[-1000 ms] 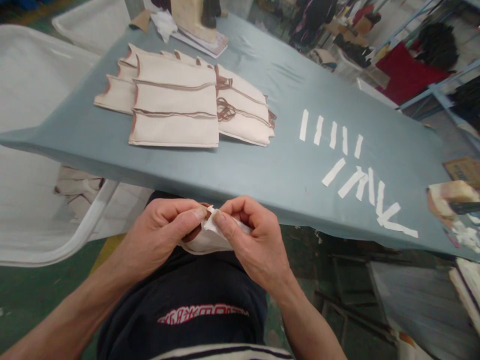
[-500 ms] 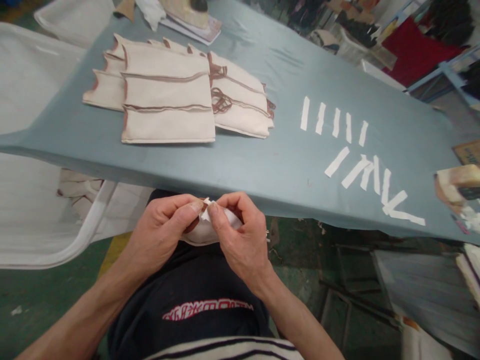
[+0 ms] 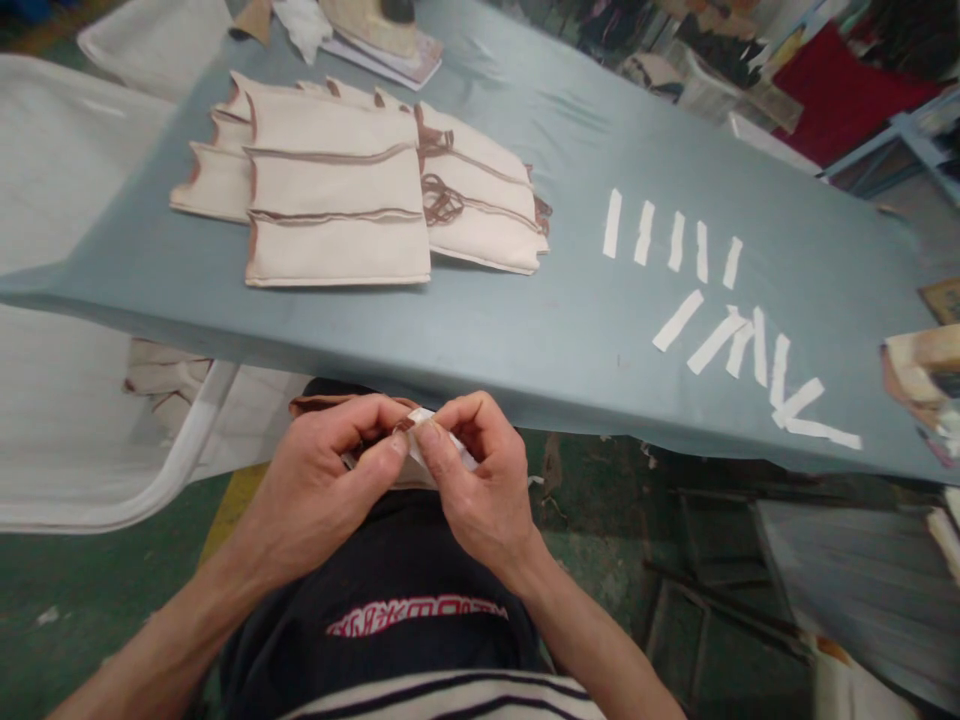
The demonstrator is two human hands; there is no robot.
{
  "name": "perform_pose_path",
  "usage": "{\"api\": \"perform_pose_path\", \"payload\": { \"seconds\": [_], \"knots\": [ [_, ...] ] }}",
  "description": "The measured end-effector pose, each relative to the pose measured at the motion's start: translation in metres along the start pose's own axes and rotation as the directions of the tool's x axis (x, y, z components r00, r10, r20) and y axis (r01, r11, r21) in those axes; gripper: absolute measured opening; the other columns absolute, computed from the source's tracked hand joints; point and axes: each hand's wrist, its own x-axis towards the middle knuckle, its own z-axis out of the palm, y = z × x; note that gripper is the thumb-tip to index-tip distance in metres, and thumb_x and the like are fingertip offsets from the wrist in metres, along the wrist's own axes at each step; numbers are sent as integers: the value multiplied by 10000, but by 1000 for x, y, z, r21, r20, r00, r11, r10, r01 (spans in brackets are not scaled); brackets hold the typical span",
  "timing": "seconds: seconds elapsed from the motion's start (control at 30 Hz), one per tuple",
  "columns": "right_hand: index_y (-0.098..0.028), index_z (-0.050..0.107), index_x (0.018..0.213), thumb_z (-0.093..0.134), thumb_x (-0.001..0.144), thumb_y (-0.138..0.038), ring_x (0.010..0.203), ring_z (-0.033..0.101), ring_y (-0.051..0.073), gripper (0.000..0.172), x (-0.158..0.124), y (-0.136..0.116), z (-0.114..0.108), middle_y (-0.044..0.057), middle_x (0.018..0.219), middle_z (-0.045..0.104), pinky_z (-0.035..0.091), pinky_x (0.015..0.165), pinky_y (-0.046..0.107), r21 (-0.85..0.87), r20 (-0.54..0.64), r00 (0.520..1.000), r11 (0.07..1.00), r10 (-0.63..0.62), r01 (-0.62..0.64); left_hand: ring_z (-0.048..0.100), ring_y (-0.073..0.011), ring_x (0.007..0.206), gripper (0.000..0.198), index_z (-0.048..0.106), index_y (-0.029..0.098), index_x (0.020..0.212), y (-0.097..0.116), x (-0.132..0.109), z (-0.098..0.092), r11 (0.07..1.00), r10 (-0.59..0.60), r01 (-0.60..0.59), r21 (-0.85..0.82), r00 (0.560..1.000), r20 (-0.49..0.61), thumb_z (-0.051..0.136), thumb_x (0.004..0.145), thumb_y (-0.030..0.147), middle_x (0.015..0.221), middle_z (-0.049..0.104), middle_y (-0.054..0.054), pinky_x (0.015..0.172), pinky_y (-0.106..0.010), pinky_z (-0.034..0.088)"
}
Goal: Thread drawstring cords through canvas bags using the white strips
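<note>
My left hand [image 3: 349, 465] is closed in a pinch on the brown edging of a cream piece [image 3: 411, 478], which lies over my lap, mostly behind my hands. Its brown edge [image 3: 322, 402] shows left of the left fingers. Between thumb and forefinger, my right hand [image 3: 484, 475] grips a white strip [image 3: 421, 414], whose end meets the brown edging at the left fingertips. The fingertips of both hands nearly touch, just below the table's front edge. Whether the strip is stuck to the piece I cannot tell.
Stacked cream pieces with brown trim [image 3: 337, 245] lie at the left on the blue-grey covered table [image 3: 525, 340]. Several white strips [image 3: 679, 320] are spread at the right. A white bin [image 3: 180, 450] with cream pieces stands at lower left. A metal frame [image 3: 675, 620] stands below right.
The cream piece has shifted leftward and turned, so its brown edge now shows left of my left hand. More of the white strip shows between my fingers.
</note>
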Motion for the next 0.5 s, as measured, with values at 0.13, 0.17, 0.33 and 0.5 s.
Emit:
{"api": "perform_pose_path", "payload": {
  "seconds": [0.13,0.17,0.33,0.5],
  "knots": [
    [-255,587,899,833,936,-521,612,473,116,364,3,2,-3,-62,706,573,410,570,249,128,76,994,988,76,-85,747,-232,671,253,782,244,769,4,-3,3,999,16,-16,40,1000,-14,607,867,397,769,852,-26,648,-285,582],
    [-257,571,901,847,922,-545,612,457,111,399,4,2,-4,-69,708,551,403,570,245,156,107,989,981,99,-115,756,-231,666,252,778,247,766,4,-4,4,998,21,-20,54,1000,-21,598,863,396,767,858,-23,634,-280,578],
    [-260,543,885,935,826,-633,577,415,93,544,18,0,-13,-101,677,493,383,554,219,199,336,914,932,225,-303,741,-211,590,236,758,246,757,-1,-6,8,993,29,-24,120,999,-44,585,838,384,723,846,-13,565,-266,540],
    [-258,550,853,1002,722,-659,526,388,80,618,35,9,-20,-101,653,529,347,497,196,193,460,841,892,286,-409,642,-169,494,268,790,229,769,-2,-5,13,983,80,-73,166,996,-37,571,858,356,609,759,17,488,-261,435]
  ]
}}
